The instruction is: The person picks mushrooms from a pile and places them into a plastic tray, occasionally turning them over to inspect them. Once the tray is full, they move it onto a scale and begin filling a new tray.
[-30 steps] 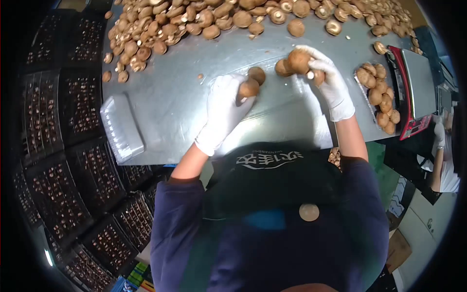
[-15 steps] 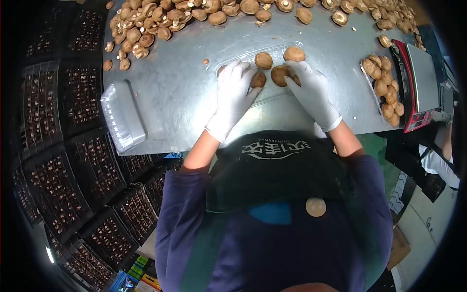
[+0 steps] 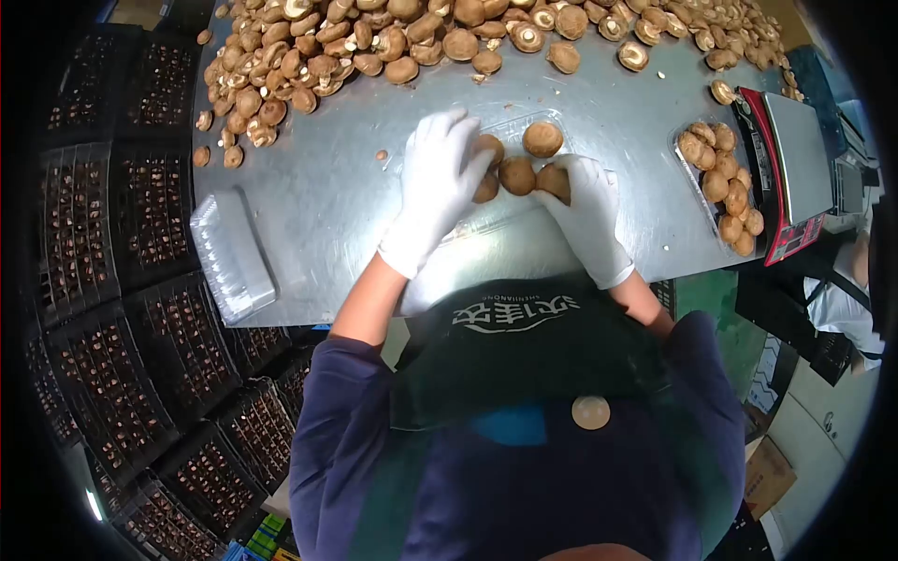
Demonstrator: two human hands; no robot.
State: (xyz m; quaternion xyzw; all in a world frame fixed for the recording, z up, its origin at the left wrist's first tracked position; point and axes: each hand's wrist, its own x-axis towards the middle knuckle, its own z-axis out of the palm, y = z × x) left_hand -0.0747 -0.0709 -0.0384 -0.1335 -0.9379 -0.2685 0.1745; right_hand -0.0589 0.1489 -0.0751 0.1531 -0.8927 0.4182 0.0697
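Brown shiitake mushrooms (image 3: 517, 175) lie cap up in a shallow clear plastic tray (image 3: 524, 119) on the metal table. My left hand (image 3: 435, 178), white-gloved, reaches over the tray's left side. Its fingers extend forward and its thumb stands apart beside two caps; the palm side is hidden. My right hand (image 3: 589, 210), also gloved, has thumb and fingers closed around the rightmost mushroom (image 3: 553, 183) in the near row. Another mushroom (image 3: 543, 138) sits untouched at the tray's far right.
Loose mushrooms (image 3: 402, 42) are heaped along the far edge. On the right, a filled tray (image 3: 694, 173) stands beside a red scale (image 3: 776, 201). Clear trays (image 3: 229, 252) lie at the left edge. Dark crates (image 3: 103, 360) line the left; another person's arm (image 3: 859, 262) shows at right.
The camera view has shifted, so the table appears lower. My left hand has moved forward over the tray, and the mushroom at its left is out of sight. My right hand stays at the rightmost mushroom.
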